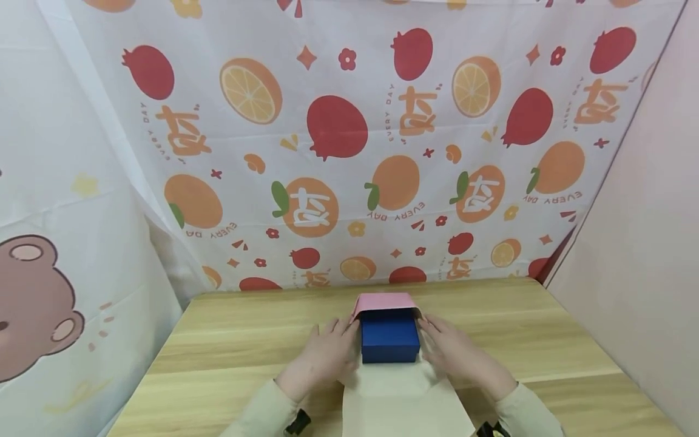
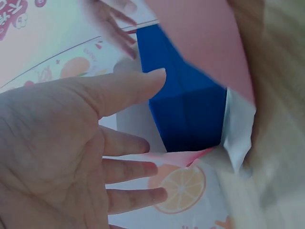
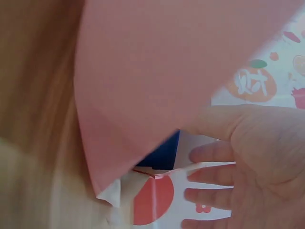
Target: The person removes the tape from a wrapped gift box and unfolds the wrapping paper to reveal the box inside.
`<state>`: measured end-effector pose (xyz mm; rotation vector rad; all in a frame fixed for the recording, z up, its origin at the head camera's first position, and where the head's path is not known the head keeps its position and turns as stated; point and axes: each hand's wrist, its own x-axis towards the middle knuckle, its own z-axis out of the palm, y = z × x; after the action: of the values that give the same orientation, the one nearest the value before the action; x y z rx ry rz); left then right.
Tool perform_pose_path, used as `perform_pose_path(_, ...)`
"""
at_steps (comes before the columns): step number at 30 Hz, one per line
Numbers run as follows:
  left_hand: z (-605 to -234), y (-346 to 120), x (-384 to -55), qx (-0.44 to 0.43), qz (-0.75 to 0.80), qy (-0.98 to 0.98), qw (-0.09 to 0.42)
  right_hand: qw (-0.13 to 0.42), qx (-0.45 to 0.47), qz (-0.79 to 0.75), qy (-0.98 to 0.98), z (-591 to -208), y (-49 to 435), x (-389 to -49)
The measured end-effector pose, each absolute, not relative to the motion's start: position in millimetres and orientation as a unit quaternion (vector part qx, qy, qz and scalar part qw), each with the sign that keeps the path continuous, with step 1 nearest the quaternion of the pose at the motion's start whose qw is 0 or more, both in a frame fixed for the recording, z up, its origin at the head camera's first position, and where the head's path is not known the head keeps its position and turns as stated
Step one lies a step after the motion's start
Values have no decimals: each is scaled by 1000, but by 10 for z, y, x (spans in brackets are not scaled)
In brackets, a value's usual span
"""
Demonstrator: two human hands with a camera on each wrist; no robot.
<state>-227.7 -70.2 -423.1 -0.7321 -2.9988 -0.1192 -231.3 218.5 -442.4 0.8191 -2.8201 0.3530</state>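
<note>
A dark blue box (image 1: 390, 347) sits on a sheet of wrapping paper (image 1: 404, 409), pale cream on its upper side and pink underneath. At the far end the paper's pink flap (image 1: 386, 301) stands folded up and leans over the box. My left hand (image 1: 323, 355) is beside the box's left side, its fingertips at the flap's left edge. On the opposite side my right hand (image 1: 461, 352) reaches to the flap's right corner. Both wrist views show straight, spread fingers around the paper edges. In the right wrist view the pink paper (image 3: 157, 86) hides most of the box.
The wooden table (image 1: 246, 328) extends to both sides of the paper. Behind it hangs a fruit-printed curtain (image 1: 338, 243), with a bear-printed cloth (image 1: 33, 303) at left and a plain pale wall (image 1: 639, 261) at right. Dark bands (image 1: 297, 422) circle the wrists.
</note>
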Motion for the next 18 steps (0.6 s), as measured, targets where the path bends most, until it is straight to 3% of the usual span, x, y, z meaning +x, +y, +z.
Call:
perform_pose_path(8,-4280,-681,-2639,-212,-6,-972,103,198,255,51,-945,-4406,2111,-2695)
perform_pose_path(18,-4307,-629,-3157,-189,64,-962,189,234,230,-45,-943,-4397,2127,-3258)
